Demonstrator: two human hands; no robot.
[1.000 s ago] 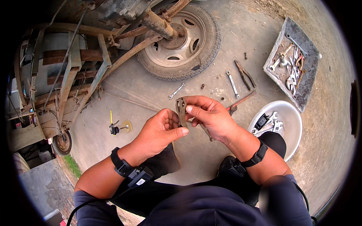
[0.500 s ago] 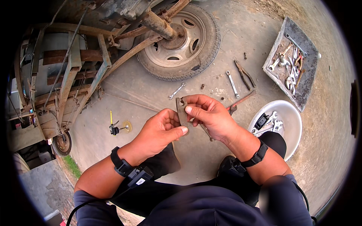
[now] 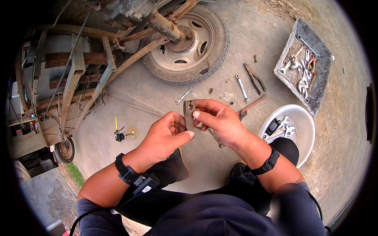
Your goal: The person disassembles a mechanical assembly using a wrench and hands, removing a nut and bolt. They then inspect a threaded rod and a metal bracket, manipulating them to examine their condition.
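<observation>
Between my hands is a small flat metal plate [image 3: 189,118], brownish grey, with a notch or hole near its upper end. My left hand [image 3: 169,133] pinches its lower left side, thumb toward the bottom end. Thumb and fingers of my right hand [image 3: 216,120] grip its upper right side. The plate stands nearly upright above the concrete floor. Just beyond it lies a combination wrench [image 3: 185,95]. Partly hidden behind my right hand is a metal tool [image 3: 215,137] on the floor. Beside that hand lie an open-end wrench [image 3: 243,114] and a red-handled tool [image 3: 254,104].
At the far side a tyred wheel [image 3: 218,59] joins a rusty axle and frame [image 3: 75,82]. Pliers [image 3: 255,77] and a ring wrench [image 3: 242,88] lie right of it. A metal tray [image 3: 323,70] and a white basin [image 3: 309,137] hold tools. A yellow-and-black device [image 3: 120,135] sits left.
The plate has turned slightly in my fingers, so more of its broad face and its notch shows. Both hands keep their hold and have barely moved.
</observation>
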